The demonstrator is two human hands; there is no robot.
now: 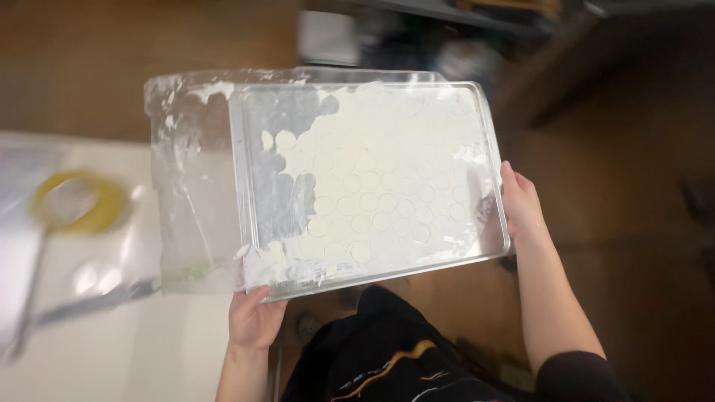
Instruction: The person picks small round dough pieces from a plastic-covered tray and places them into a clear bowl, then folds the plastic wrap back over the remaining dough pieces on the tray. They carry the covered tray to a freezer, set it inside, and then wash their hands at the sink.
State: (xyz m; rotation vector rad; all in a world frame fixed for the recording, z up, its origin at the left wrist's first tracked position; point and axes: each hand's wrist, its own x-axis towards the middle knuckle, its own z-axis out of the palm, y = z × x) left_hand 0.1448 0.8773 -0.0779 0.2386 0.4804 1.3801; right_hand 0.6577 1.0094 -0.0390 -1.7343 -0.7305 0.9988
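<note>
Head view: two hands, left hand (pixel 253 320) and right hand (pixel 521 205), fingers gripping one floured tray (pixel 372 179).

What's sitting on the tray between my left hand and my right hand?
In the head view, the metal tray held by left hand and right hand carries floured round dough discs.

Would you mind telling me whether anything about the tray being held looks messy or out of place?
Yes. The metal tray, held by the left hand and right hand, is dusted with white flour, clumped along its near edge. The clear plastic sheet hangs crumpled off its left side, smeared white.
</note>
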